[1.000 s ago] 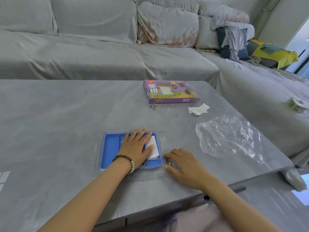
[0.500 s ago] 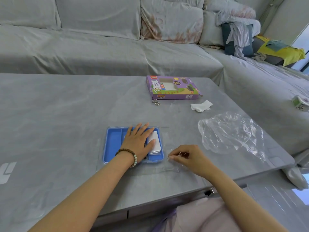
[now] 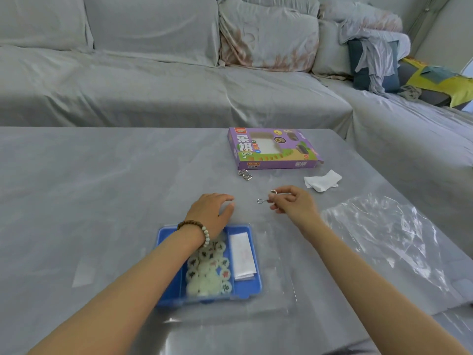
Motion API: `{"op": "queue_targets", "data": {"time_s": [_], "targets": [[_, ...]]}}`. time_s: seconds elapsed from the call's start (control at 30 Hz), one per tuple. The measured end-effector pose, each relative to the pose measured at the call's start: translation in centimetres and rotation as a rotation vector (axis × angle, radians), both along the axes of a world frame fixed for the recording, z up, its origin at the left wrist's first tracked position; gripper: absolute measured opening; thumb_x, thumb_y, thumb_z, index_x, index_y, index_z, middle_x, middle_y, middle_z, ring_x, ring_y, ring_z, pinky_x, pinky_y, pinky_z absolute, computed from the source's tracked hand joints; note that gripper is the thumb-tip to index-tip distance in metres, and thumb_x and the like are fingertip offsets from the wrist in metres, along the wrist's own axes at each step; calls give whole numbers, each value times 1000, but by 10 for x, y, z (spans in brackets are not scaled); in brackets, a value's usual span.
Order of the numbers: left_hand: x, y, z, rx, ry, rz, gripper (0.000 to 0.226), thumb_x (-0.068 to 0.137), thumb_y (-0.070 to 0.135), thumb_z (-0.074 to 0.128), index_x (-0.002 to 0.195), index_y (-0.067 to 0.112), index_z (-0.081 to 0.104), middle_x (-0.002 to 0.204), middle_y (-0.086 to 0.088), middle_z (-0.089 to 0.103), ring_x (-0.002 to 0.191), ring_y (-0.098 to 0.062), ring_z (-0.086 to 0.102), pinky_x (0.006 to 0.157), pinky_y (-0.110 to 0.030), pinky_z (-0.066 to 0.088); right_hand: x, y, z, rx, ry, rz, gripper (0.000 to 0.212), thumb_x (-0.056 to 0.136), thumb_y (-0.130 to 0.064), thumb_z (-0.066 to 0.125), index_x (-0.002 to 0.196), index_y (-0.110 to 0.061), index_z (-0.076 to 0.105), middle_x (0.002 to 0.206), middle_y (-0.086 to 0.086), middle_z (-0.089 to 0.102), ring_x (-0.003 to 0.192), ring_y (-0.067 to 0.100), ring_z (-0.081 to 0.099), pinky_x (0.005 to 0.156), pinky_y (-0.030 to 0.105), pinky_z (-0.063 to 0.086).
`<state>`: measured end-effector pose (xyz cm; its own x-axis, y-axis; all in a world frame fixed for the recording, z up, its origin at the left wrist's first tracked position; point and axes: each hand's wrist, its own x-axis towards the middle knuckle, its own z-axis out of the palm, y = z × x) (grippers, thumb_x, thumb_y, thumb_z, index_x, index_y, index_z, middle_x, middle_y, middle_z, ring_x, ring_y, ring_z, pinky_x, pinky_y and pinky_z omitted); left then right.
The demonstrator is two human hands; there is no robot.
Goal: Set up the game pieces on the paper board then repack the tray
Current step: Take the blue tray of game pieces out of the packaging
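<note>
tray (image 3: 176, 299) on counter (image 3: 102, 188), near side of left hand (image 3: 212, 211), wrist over its far edge | game pieces (image 3: 210, 272) in tray, folded paper (image 3: 242, 254) right of them | wire hook (image 3: 265, 200) in right hand (image 3: 294, 203) | box (image 3: 273, 149) beyond both hands, metal ring (image 3: 245, 174) before it | tissue (image 3: 323, 180) beyond right hand | plastic bag (image 3: 384, 239) right of right hand

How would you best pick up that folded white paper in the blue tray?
Pinch the folded paper at its near short end, from above, where the blue tray's bare floor shows. It lies flat in a narrow compartment by the right wall, game pieces close on its left, so its long edges leave fingers little room. Whether a clear cover lies over it, I cannot tell.
</note>
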<state>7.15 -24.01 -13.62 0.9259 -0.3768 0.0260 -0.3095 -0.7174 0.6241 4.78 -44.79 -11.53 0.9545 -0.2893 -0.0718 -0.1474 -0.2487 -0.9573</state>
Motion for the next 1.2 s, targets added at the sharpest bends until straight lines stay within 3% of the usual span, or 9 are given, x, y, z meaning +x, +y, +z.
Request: {"op": "queue_targets", "data": {"time_s": [0.1,0.27,0.37,0.47,0.63,0.8,0.97,1.1,1.2], "targets": [[32,-8,-3,27,102,-28,42,98,39,31,136,24,43,142,0,43,131,-18,36,109,-34,29,57,7,-11,-2,14,-48,7,83,-9,68,87,-7,62,77,11,67,46,0,58,51,14,48],[70,-29,-8,44,148,-70,47,101,35,23,143,17,30,148,-5,34,136,-19,30,112,-31,21,114,15,-32,-121,9,-104,14,79,-14,73,87,-10,63,79,9,67,61,9,56,56,14,42],[82,-40,-15,125,132,-101,48,101,35,15,146,22,21,153,2,22,142,-18,15,115,-32,9,126,13,-48,-205,-35,-121,14,76,-18,76,86,-12,68,76,2,65,68,10,57,68,19,45],[88,-46,-25,198,140,-127,49,100,39,10,147,26,13,155,9,12,143,-13,4,115,-34,-2,128,7,-55,-374,-65,-80,22,78,-27,74,95,-13,73,86,-4,61,80,8,54,76,20,40],[87,-41,-26,196,134,-139,49,100,39,9,147,25,14,155,9,11,144,-13,3,115,-33,-2,114,-4,-42,-251,-44,-45,20,88,-21,64,105,-13,70,93,2,69,77,9,58,74,17,39],[55,-14,-3,66,156,-132,50,101,37,15,145,18,25,154,3,20,143,-14,11,112,-23,4,63,-1,-18,-148,-125,-18,16,91,-10,56,93,-20,68,80,-8,65,69,1,55,65,13,44],[-4,34,-2,23,91,-47,60,92,54,26,143,23,30,151,4,27,141,-14,17,114,-29,11,-2,33,-6,-308,-164,210,14,91,-18,58,89,-25,69,89,-15,67,78,0,58,70,12,42],[-62,70,-11,64,-47,90,93,71,83,17,144,25,25,150,8,25,140,-12,16,111,-26,13,-31,67,-1,-473,-42,464,21,94,-33,52,104,-22,67,111,-8,60,101,3,54,85,15,39],[-86,80,-11,21,-38,171,91,74,80,26,145,24,19,151,7,23,139,-11,17,111,-24,15,-35,94,1,-639,-37,596,30,96,-35,46,114,-19,63,120,-3,56,111,10,49,96,23,37]]}}
